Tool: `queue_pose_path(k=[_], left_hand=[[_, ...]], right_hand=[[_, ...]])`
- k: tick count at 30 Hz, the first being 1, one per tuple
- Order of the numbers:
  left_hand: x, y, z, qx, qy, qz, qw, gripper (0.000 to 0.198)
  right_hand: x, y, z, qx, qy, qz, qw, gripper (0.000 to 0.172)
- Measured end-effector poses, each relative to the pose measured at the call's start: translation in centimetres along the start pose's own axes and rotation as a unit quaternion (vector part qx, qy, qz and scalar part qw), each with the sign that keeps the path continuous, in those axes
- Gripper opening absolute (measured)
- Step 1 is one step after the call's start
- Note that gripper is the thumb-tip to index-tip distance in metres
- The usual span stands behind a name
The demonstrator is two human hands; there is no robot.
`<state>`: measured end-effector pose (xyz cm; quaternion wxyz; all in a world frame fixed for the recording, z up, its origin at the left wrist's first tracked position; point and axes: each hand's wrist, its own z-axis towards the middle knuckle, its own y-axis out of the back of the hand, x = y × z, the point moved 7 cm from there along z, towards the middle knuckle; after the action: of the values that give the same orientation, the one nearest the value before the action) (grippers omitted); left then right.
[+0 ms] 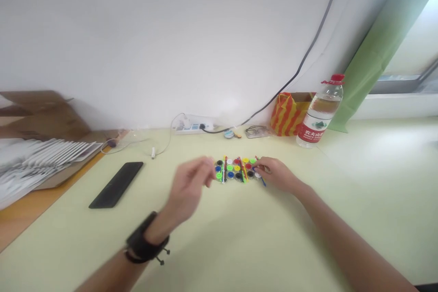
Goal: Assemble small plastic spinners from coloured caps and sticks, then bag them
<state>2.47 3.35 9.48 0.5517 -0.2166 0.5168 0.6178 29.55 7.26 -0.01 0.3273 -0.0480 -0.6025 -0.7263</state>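
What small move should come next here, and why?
Perhaps settle the left hand against the left end of the multicoloured, round, plastic-looking discs to steady them: the right hand is at their right end, while the blurred left is near the other.

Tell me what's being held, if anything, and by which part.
Cannot tell: the right hand is at the right end of the coloured discs; the left hand is blurred.

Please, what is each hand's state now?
Left hand: blurred, fingers curled; whether it holds anything cannot be told.
Right hand: fingers bent at the right end of the small, round, multicoloured plastic pieces; grip cannot be told.
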Motion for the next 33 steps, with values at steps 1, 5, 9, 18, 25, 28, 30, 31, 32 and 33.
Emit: queue_pose_path(k=[1,5,9,18,25,28,30,31,32,33], left_hand=[[0.9,-1.3,-0.2,0.033,0.01,0.006,0.999,0.038],[5.3,-5.5,-1.5,0.118,0.061,0.026,0.991,0.047],[6.8,-6.9,-2.4,0.158,0.061,0.036,0.985,0.045],[7.5,-6.2,-2.1,0.114,0.089,-0.051,0.988,0.025],[6.8,-7.7,-3.2,0.164,0.117,-0.161,0.966,0.05],[5.8,-8.2,-3.5,0.187,0.088,-0.167,0.964,0.04],[5.8,-8.1,-3.4,0.184,0.081,-0.17,0.965,0.031],[6.0,-8.1,-3.4,0.178,0.083,-0.171,0.965,0.029],[6.3,-8.0,-3.4,0.172,0.089,-0.17,0.966,0.027],[6.7,-7.9,-3.4,0.166,0.098,-0.168,0.967,0.027]], right_hand=[[-0.1,-0.1,0.0,-0.001,-0.005,-0.003,1.0,0.023],[-0.7,-0.2,0.1,-0.01,-0.036,-0.011,0.999,0.02],[-0.6,-0.1,0.0,-0.01,-0.053,-0.007,0.999,0.018],[1.2,2.0,-0.3,-0.083,-0.041,0.026,0.995,0.015],[8.3,0.1,-1.4,-0.002,0.064,0.132,0.989,0.013],[10.7,-1.2,-2.0,0.023,0.096,0.14,0.985,0.011],[11.2,-1.5,-2.1,0.035,0.106,0.141,0.984,0.01],[11.0,-1.3,-2.1,0.037,0.102,0.141,0.984,0.011],[10.6,-1.0,-2.0,0.036,0.091,0.137,0.986,0.011],[9.9,-0.5,-1.9,0.034,0.074,0.127,0.989,0.011]])
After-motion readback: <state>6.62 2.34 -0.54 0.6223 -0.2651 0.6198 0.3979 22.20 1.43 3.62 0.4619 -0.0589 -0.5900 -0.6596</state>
